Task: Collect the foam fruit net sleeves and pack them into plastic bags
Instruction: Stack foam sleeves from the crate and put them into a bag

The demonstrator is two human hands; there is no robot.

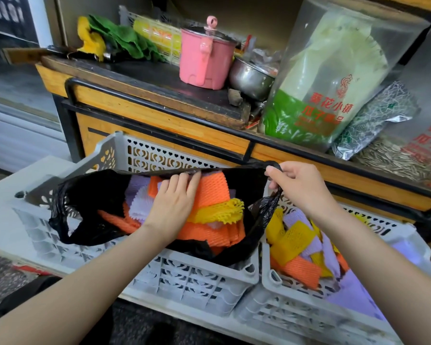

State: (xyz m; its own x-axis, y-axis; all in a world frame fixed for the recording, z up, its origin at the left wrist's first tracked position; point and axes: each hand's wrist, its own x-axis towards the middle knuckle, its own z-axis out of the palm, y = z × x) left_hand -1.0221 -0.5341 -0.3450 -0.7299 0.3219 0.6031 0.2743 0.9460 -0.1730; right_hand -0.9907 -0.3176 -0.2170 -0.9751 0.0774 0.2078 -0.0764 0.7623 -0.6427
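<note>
A black plastic bag (85, 195) lies wide open in the left grey crate (197, 272). Inside it are orange (214, 190), yellow (219, 210) and lilac (135, 202) foam net sleeves. My left hand (172, 202) reaches into the bag, fingers flat on the sleeves against the orange one. My right hand (294, 185) pinches the bag's rim and handle at the right and holds it up. The right grey crate (284, 290) holds more loose sleeves (296, 245) in yellow, orange and lilac.
Behind the crates stands a wooden counter (159, 115) with a black rail. On it are a pink pot (204, 61), a steel bowl (251, 78), a green cloth (125, 36) and large bags of sunflower seeds (329, 95). Dark floor lies in front.
</note>
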